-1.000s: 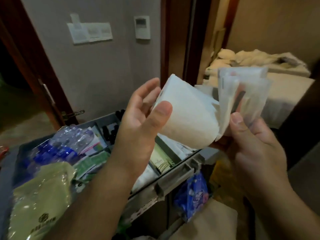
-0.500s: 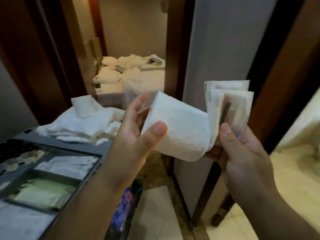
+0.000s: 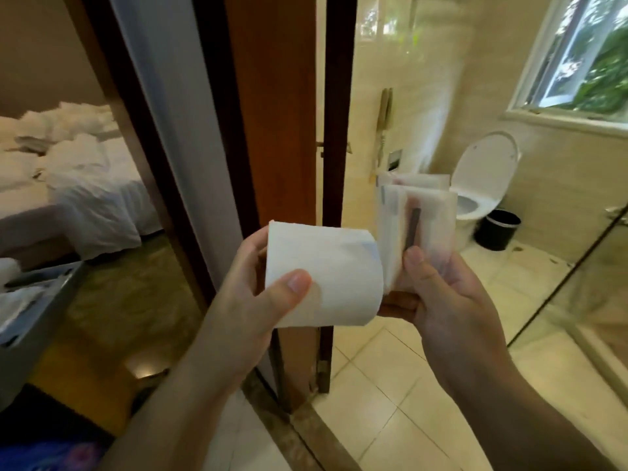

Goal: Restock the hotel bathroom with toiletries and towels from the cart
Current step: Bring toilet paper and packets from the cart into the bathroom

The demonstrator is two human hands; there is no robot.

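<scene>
Our left hand (image 3: 258, 283) is clamped on a toilet roll (image 3: 323, 277), thumb across its near face. Our right hand (image 3: 438, 294) pinches a fan of thin sachets (image 3: 414, 226) just beside it, at the bathroom doorway. The sachets look slippery; a loose pinch could drop them on the tiled floor (image 3: 390, 385) before the far toilet (image 3: 482, 178).

The left edge is cutting off the cart (image 3: 40, 300), leaving only a grey corner showing. The toilet roll (image 3: 323, 277) is hiding the fingers of the left hand (image 3: 251, 287). The clear packets (image 3: 416, 226) in the right hand (image 3: 452, 300) are blurring, so their contents are staying unreadable beyond one dark strip. The packets are covering part of the toilet (image 3: 482, 178).
</scene>
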